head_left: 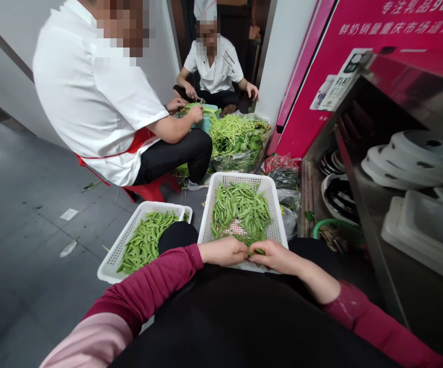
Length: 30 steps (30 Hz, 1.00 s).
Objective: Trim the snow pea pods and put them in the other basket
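Observation:
Over the near edge of a white perforated basket (278, 214), my two hands meet at the fingertips. My right hand (277, 255) is closed on a green pea pod (259, 251), which shows between its fingers. Pinched closed beside it is my left hand (227, 251); what its fingertips hold is hidden. A heap of green pea pods (242, 207) fills much of this basket, with a patch of its red-dotted bottom showing through. To the left, a second white basket (108, 271) holds more pea pods (146, 240) and stands low beside my knee.
A person in white (102, 97) sits on a red stool (148, 193), handling greens. Another person (213, 66) crouches behind a big bag of leafy greens (240, 135). On the right stands a metal shelf (374, 225) with white containers (428, 220); below is a green basin (321, 225).

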### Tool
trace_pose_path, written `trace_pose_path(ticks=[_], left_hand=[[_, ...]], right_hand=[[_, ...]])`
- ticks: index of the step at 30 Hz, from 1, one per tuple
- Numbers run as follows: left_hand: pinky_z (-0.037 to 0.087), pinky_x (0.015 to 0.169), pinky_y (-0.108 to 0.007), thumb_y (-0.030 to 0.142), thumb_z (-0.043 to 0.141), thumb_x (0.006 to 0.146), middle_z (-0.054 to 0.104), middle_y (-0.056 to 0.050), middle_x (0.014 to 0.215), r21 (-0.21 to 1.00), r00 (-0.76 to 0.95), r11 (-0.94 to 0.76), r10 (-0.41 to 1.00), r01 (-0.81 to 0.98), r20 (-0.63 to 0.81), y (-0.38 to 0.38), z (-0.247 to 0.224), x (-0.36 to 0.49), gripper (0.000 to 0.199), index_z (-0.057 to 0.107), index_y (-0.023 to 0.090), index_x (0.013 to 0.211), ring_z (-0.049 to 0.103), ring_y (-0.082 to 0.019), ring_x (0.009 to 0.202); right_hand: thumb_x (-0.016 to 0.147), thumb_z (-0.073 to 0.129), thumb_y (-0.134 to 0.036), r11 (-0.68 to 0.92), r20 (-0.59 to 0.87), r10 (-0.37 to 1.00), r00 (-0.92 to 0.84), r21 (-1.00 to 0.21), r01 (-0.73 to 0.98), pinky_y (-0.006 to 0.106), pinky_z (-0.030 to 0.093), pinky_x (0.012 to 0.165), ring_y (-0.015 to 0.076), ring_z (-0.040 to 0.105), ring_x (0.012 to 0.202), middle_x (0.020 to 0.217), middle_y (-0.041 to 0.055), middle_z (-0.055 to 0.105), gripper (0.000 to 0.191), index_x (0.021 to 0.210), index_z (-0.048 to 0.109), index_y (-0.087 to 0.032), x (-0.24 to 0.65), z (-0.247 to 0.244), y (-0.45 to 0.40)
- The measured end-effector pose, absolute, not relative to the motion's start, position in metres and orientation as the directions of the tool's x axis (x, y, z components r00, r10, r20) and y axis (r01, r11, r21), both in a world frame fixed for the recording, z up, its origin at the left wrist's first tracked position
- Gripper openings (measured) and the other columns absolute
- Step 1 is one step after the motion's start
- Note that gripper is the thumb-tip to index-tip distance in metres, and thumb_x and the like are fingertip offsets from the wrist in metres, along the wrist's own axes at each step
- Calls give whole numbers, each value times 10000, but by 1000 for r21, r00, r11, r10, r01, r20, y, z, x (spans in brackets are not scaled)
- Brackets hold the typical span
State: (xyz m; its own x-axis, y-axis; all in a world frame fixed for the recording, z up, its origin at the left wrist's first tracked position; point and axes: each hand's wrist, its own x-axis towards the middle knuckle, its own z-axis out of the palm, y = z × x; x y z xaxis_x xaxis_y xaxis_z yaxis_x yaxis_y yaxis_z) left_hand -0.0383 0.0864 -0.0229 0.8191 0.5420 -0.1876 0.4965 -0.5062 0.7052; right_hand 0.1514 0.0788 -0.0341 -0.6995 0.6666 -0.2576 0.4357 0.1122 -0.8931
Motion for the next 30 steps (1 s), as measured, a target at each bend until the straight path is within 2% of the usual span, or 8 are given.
trace_pose_path(ticks=[5,9,12,15,21,24,26,30], left_hand=[[306,405,-180,277,198,837,298,57,507,931,619,-42,757,362,-207,85,-46,-32,264,347,176,644,303,-58,388],[423,591,-243,230,357,765,453,-5,542,627,466,-178,821,758,-330,89,-79,-36,217,467,144,599,499,-122,563],[444,717,-309,223,458,705,568,-95,814,384,449,-298,796,874,-406,93,-93,-45,183,582,129,801,569,-203,763],[443,783,-319,261,565,641,479,-150,1109,330,480,-368,786,870,-390,96,-94,-48,544,454,138,1158,553,-242,917],[441,783,-304,297,482,741,576,-89,978,353,561,-446,739,822,-373,100,-83,-48,296,565,182,1001,564,-216,903],[437,750,-285,275,431,780,613,-80,889,377,499,-372,801,848,-331,103,-75,-47,226,590,164,898,577,-198,842],[432,722,-274,286,388,814,617,-73,840,434,471,-327,836,839,-280,105,-70,-42,240,580,155,873,580,-183,795],[420,685,-254,311,347,847,607,-59,778,568,542,-382,829,729,-137,103,-64,-24,267,559,150,835,567,-160,727]], right_hand=[[829,419,-404,214,56,925,-375,-893,395,246,416,607,130,540,557,622,6,586,267,737,556,-194,145,-40,92],[853,293,-454,35,116,965,234,-945,325,274,445,572,149,561,555,716,45,598,361,882,505,-163,151,-72,146],[869,305,-355,100,171,985,8,-611,786,284,441,648,181,580,727,845,79,607,291,938,516,-167,150,-90,185],[838,394,-213,359,-80,924,-374,-155,920,280,426,679,191,583,809,963,94,586,196,958,547,-194,137,-100,203],[827,422,-181,454,-189,868,-459,-73,888,268,420,648,175,592,767,989,109,556,172,867,589,-173,126,-106,205],[818,461,-279,389,-158,893,-421,-198,900,246,416,620,162,576,752,938,92,576,181,860,596,-166,142,-97,193],[804,467,-362,210,-218,908,-358,-502,839,228,391,509,129,537,577,704,44,586,242,839,596,-161,152,-88,178],[747,493,-479,-326,-431,826,-365,-892,314,190,207,330,66,258,305,360,-93,334,376,903,567,-145,157,-72,138]])
